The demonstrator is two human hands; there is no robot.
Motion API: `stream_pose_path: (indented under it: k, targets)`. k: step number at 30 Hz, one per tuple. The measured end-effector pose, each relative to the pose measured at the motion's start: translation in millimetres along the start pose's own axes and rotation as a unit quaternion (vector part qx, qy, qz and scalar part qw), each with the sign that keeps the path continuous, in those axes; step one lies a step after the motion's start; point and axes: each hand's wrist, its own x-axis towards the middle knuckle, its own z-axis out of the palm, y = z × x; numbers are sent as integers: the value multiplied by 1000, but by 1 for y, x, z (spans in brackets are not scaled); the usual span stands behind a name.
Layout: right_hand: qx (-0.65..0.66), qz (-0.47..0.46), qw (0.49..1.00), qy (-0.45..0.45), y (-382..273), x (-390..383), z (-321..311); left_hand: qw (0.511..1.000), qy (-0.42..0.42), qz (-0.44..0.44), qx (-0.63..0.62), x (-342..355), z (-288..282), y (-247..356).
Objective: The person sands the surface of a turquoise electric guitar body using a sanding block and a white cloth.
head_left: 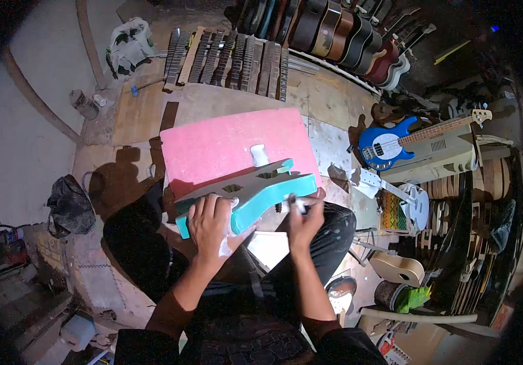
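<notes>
The left hand (211, 220) clasps the left end of the guitar body (275, 192), whose long axis runs crosswise; the right hand (306, 226) pinches a blurred pad (292, 201) by its near edge.

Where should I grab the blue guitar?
Probably the middle of its long neck, coming from above. Its front faces up, and the neck is far thinner than the wide blue body, so it looks easier to wrap around. I can't tell if there's a gap underneath.

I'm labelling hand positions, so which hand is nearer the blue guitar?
Right. The right hand is at the edge of the teal body, below and left of the blue guitar in the picture; the left hand is farther left, on the teal body.
</notes>
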Motion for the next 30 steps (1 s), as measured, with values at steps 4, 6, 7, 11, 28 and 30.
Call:
stream_pose_path:
  k: [4,6,7,11,28,30]
  targets:
    - [48,28,992,114,2,14,3,1000,-12,-5,-5,-1,3,1]
    - [-35,-94,993,58,-1,1,9,1000,-3,-1,-1,0,4,0]
    - [-64,-94,993,7,-6,-8,7,1000,2,1,1,1,4,0]
    - [-4,4,997,71,-16,20,-6,1000,6,3,14,0,2,0]
    - [-126,-210,970,8,-10,20,-5,1000,1,1,11,-1,4,-3]
    - [-117,-150,979,75,-14,30,-3,1000,0,3,11,0,4,1]
